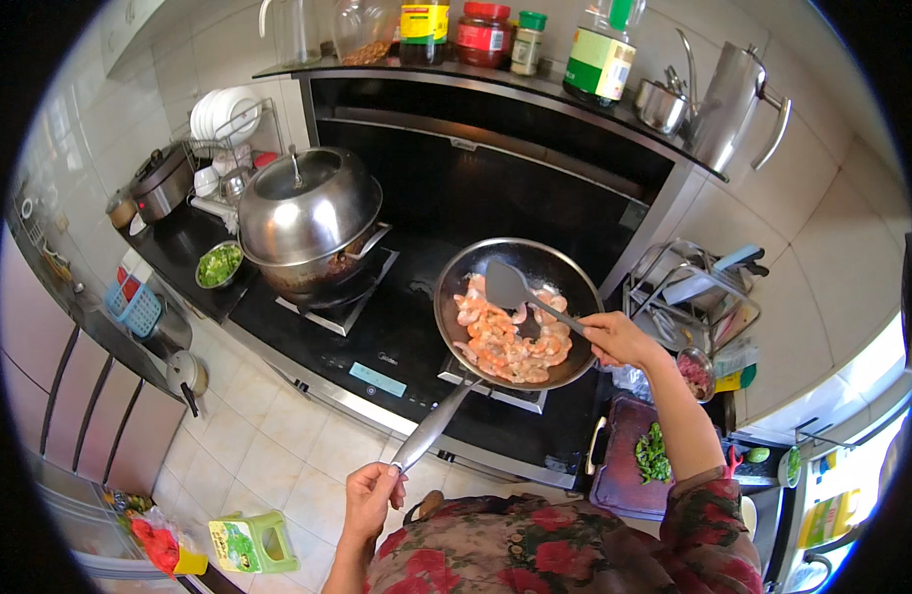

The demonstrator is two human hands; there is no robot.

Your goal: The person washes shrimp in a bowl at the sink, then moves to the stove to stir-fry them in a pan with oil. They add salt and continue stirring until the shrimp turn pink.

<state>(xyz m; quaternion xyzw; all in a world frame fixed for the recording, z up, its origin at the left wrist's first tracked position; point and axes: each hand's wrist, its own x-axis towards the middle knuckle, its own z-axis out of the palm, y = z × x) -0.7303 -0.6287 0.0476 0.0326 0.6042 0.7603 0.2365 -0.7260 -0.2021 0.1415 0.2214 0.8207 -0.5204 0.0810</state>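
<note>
A frying pan with pink shrimp inside is over the right burner of the black stove. My left hand grips the end of its long metal handle. Above the pan's right rim, my right hand is closed around the handle of a dark grey spatula, whose blade is over the shrimp at the pan's upper middle. Whether the blade touches the shrimp I cannot tell.
A lidded steel wok covers the left burner, with a bowl of chopped greens beside it. Right of the stove lie a cutting board with green peppers, a bowl of raw meat and a rack holding knives. Bottles and jars line the shelf.
</note>
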